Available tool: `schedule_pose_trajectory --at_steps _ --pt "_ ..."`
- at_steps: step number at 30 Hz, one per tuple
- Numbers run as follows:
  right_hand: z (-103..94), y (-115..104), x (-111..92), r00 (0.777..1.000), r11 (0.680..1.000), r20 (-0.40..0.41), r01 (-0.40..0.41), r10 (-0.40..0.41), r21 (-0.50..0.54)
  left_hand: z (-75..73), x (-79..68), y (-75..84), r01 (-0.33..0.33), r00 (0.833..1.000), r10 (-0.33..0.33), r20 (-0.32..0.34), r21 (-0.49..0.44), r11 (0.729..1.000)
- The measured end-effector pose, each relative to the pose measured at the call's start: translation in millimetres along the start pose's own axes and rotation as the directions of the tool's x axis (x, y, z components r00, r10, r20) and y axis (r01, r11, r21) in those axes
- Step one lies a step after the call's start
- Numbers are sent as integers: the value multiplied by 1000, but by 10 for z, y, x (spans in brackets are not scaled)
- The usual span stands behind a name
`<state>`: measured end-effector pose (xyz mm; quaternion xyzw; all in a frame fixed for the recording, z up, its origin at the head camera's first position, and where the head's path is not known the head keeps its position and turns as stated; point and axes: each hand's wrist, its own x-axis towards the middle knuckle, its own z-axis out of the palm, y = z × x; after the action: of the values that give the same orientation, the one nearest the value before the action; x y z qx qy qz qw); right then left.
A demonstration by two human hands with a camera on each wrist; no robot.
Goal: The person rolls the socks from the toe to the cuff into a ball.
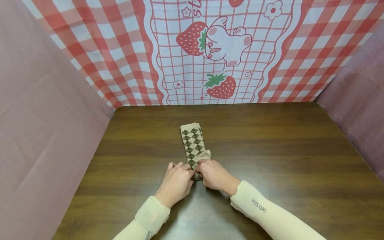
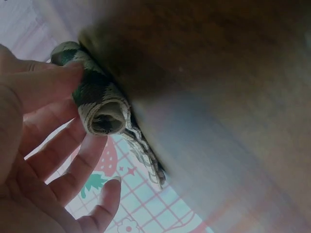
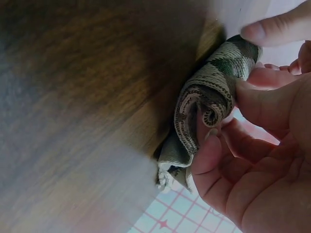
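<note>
A beige argyle sock (image 1: pixel 192 140) with dark green diamonds lies lengthwise on the table, its cuff toward the back. The near end is rolled up, and the left wrist view shows the roll's (image 2: pixel 102 92) round, hollow end. My left hand (image 1: pixel 175 183) pinches the left side of this roll between thumb and fingers. On the other side, my right hand (image 1: pixel 216 176) grips the roll with the thumb on top and fingertips tucked at the layered fold (image 3: pixel 187 114). A plain beige heel flap (image 1: pixel 204 154) sticks out to the right, just beyond the right fingers.
The brown wooden table (image 1: pixel 270 150) runs back to a red-and-white checked cloth (image 1: pixel 117 50) with strawberry prints. Pinkish cloth (image 1: pixel 51 126) hangs along the left side, and more of it (image 1: pixel 357 100) along the right. Pale sleeves (image 1: pixel 264 206) cover both forearms.
</note>
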<state>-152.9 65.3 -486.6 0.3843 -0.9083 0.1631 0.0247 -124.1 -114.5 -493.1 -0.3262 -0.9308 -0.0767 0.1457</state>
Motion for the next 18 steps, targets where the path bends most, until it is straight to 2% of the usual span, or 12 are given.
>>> schedule_pose_trajectory --at_steps 8,13,18 --pt "-5 6 19 1000 1000 7 -14 14 10 42 38 -42 -24 999 25 -27 55 998" --pt "15 0 -13 999 1000 -35 -1 0 -23 25 49 -64 -12 1000 12 1 38 999" --pt "1 -41 -63 997 997 -70 -21 16 -76 12 71 -69 16 999 -17 43 25 1000"
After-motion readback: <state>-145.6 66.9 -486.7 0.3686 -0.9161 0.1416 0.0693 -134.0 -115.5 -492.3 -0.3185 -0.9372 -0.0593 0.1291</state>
